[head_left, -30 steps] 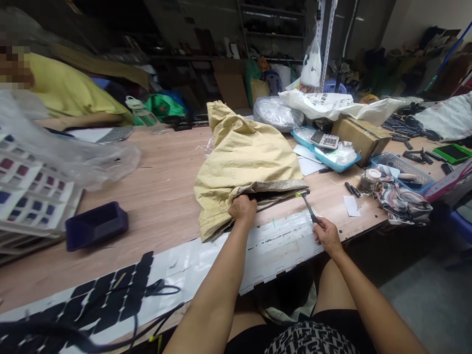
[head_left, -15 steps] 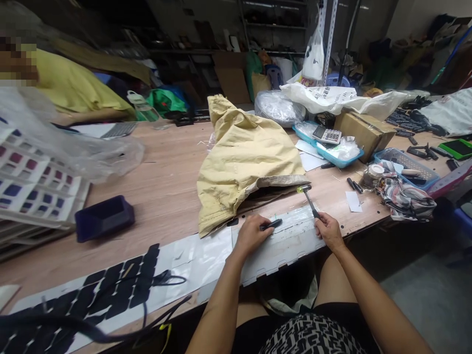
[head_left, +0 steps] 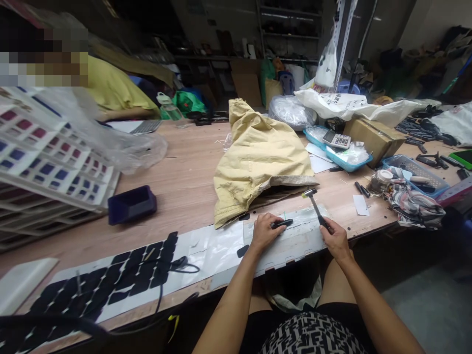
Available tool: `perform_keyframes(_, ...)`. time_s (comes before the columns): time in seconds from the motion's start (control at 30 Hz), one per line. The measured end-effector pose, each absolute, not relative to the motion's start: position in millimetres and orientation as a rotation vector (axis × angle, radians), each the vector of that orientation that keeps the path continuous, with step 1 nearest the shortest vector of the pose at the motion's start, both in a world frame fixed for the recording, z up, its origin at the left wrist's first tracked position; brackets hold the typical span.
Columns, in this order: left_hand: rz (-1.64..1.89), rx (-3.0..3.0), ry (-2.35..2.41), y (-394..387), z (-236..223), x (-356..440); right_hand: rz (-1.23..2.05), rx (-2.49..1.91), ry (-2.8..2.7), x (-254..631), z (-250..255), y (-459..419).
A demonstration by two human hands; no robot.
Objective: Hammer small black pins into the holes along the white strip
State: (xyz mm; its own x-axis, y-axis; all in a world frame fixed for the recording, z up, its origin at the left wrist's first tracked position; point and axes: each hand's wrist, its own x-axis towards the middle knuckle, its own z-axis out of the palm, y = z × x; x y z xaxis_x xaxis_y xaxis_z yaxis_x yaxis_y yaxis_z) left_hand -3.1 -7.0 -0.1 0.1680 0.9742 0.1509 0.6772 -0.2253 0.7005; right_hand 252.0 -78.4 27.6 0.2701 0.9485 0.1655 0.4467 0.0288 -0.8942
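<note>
My right hand [head_left: 335, 237] grips the dark handle of a small hammer [head_left: 313, 201]. Its head, with a yellow-green face, is raised over the far edge of the work board. My left hand [head_left: 266, 230] is closed on a short black, rod-like piece [head_left: 283, 223], steadying it against the grey-white board [head_left: 287, 250] at the table's front edge. A thin green bit stands up just behind that piece. Just beyond my hands lies a cream cloth sack [head_left: 265, 152], its dark mouth turned toward me.
To the left are a purple tray [head_left: 132, 205], a white basket [head_left: 55, 167] and a sheet of black pieces [head_left: 143, 268] with a cable across it. Right of the sack stand a calculator [head_left: 336, 139], a cardboard box [head_left: 374, 137] and a blue basket [head_left: 438, 184]. A person in yellow sits at far left.
My view has turned left, so the table's things sit further right in the picture. Both hands keep their hold; the hammer's handle is tilted more to the left.
</note>
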Motion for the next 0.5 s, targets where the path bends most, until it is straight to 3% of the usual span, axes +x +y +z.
perform_keyframes(0.5, 0.832, 1.943, 1.545, -6.5, 1.6, -2.4, 0.374, -1.588, -1.804, 223.7, 39.4, -112.6)
